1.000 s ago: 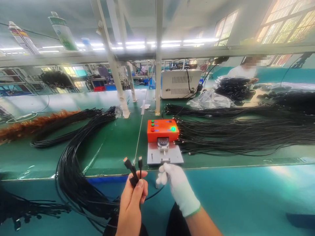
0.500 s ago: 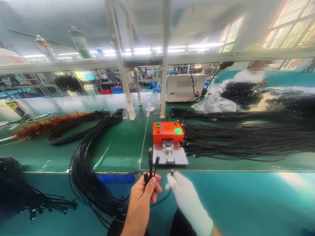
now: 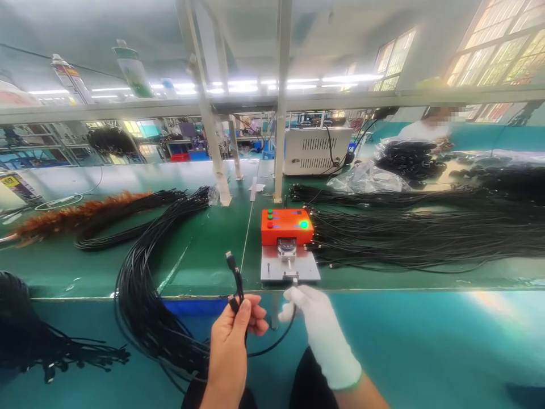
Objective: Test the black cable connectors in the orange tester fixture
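Observation:
Between thumb and fingers, my bare left hand (image 3: 234,335) grips several black cables (image 3: 237,278), their connector ends sticking up. My right hand (image 3: 317,326), in a white glove, pinches a cable connector (image 3: 295,282) at the front edge of a metal plate fixture (image 3: 269,261). Whether the connector is inside the fixture's slot I cannot tell. From it a black cable (image 3: 279,342) loops back to my left hand. Behind the plate is an orange box (image 3: 286,226) with a lit green light, and a small round gauge (image 3: 286,246) sits before it.
A thick bundle of black cables (image 3: 140,289) hangs over the table edge at left. More cables (image 3: 409,236) lie spread to the right. Shelf posts (image 3: 280,113) rise behind the box, near a white metal case (image 3: 317,150). A person (image 3: 428,128) is at the far right.
My right hand has brought the connector forward and up to the fixture's front edge. My left hand has shifted left with its cables, which now lean left. The view has turned slightly.

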The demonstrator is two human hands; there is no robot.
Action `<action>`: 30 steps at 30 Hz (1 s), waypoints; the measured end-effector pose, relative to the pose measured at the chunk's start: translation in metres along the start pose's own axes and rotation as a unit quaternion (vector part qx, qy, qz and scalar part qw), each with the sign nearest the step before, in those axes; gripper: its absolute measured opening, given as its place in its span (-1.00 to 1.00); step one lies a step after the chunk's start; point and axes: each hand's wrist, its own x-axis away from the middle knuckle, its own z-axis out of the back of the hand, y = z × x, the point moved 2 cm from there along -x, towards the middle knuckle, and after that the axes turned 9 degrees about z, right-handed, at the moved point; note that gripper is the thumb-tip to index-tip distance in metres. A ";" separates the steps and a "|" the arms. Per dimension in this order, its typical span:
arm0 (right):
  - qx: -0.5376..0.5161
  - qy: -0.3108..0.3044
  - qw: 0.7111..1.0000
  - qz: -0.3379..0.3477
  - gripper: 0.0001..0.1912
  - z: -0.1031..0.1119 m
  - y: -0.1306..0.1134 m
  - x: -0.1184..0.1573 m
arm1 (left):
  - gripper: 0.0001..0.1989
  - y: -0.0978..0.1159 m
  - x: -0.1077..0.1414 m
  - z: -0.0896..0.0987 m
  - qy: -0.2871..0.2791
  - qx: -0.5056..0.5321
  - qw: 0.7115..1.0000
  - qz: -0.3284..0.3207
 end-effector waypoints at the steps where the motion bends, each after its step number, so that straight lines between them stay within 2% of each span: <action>1: -0.007 -0.012 1.000 -0.009 -0.73 0.002 0.005 -0.003 | -0.72 0.003 0.000 0.000 -0.006 0.002 1.000 -0.001; 5: -0.009 -0.014 1.000 -0.018 -0.74 0.005 0.015 -0.013 | -0.72 0.010 0.004 -0.003 -0.020 -0.009 1.000 -0.005; 10: -0.019 -0.023 0.999 -0.014 -0.74 0.005 0.020 -0.021 | -0.71 0.009 0.005 -0.005 -0.024 -0.023 0.999 -0.001; 15: -0.056 -0.015 0.998 -0.039 -0.73 0.007 0.029 -0.031 | -0.70 0.009 0.006 -0.005 -0.019 -0.039 0.999 0.002; 21: -0.060 -0.019 0.996 -0.063 -0.75 0.007 0.029 -0.038 | -0.68 0.008 0.008 -0.006 -0.015 -0.073 0.997 0.004; 30: -0.031 -0.011 0.995 -0.091 -0.79 0.006 0.028 -0.043 | -0.71 0.005 0.005 -0.006 -0.032 -0.037 0.999 -0.006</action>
